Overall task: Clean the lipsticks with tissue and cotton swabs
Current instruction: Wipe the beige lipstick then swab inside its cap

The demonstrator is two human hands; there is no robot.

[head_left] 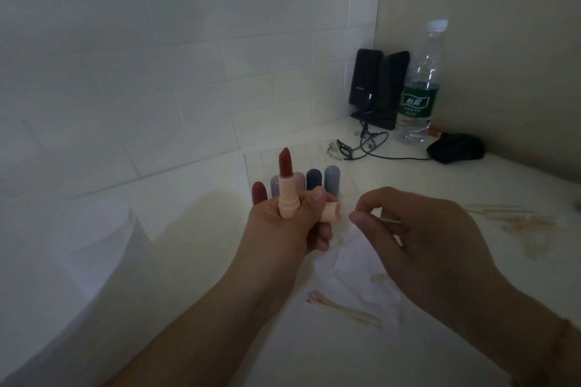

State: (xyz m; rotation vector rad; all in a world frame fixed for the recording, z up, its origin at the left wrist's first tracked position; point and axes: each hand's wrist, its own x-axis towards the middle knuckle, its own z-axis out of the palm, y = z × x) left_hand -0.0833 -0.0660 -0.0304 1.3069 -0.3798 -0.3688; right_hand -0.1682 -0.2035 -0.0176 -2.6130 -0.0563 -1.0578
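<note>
Lipstick (286, 183), uncapped, stands upright in our left hand (287, 223), whose fingers also grip its cap (330, 211); our right hand (418, 229) pinches a cotton swab (390, 221). Below them lie tissue (361, 273) and used swabs (342, 308), so some cleaning looks done. Beyond, capped lipsticks (320, 181) probably wait.

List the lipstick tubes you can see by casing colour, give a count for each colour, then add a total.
Peach, open, held upright in the left hand: 1
Lilac, capped: 1
Dark blue, capped: 1
Grey-blue, capped: 1
Total: 4
</note>
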